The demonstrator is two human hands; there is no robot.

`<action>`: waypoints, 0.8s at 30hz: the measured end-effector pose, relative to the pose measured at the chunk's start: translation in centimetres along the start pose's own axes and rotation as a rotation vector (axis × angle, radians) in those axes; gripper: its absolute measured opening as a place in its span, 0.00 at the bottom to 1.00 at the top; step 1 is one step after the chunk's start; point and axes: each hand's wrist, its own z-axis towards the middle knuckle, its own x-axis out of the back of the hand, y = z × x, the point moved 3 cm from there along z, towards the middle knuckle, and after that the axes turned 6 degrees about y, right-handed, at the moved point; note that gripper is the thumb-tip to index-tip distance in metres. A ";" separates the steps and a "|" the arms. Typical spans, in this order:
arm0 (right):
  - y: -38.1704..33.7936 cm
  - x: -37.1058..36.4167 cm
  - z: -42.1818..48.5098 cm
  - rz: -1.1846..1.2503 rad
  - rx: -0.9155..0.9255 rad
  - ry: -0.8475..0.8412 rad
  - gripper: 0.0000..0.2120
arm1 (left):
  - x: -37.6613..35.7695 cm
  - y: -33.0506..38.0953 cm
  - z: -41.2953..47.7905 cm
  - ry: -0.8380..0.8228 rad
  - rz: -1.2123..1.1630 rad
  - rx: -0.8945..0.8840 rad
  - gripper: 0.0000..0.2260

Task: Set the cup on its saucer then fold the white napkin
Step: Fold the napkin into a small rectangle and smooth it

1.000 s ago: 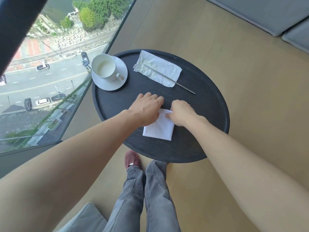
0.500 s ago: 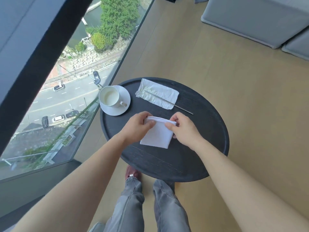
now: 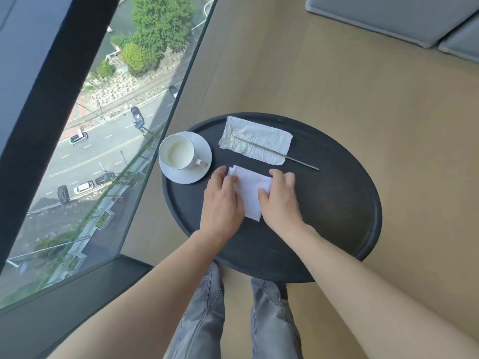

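A white cup [image 3: 176,154] stands upright on its white saucer [image 3: 197,174] at the left of a round black table [image 3: 337,203], handle pointing right. A folded white napkin [image 3: 251,191] lies flat in the table's middle. My left hand [image 3: 223,203] presses on its left edge, fingers flat and spread. My right hand [image 3: 281,200] rests on its right edge, thumb over the napkin. Both hands hide part of the napkin's sides.
A crumpled paper wrapper [image 3: 255,142] with a thin metal stick [image 3: 298,160] across it lies at the table's far side. A floor-to-ceiling window [image 3: 103,125] runs along the left. Grey cushions [image 3: 401,16] sit on the wooden floor at the far right. My legs [image 3: 233,320] are under the table's near edge.
Both hands had lifted the napkin's top edge half a second ago; now the napkin is laid flat and the hands press down on its two sides. The camera view has tilted upward.
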 end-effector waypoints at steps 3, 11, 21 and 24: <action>0.3 -0.3 -2.5 -0.268 0.206 0.094 0.26 | 0.0 -0.5 -1.2 -0.067 0.198 -0.248 0.23; 1.7 -3.2 -4.6 -0.544 0.231 0.013 0.33 | -2.1 -3.5 -0.7 -0.331 0.476 -0.560 0.32; -0.4 -4.6 -2.0 -0.587 0.201 0.054 0.32 | -1.1 -5.0 3.0 -0.264 0.464 -0.608 0.31; -0.8 -5.1 -1.7 -0.596 0.195 0.065 0.32 | -0.7 -5.4 3.6 -0.259 0.457 -0.616 0.30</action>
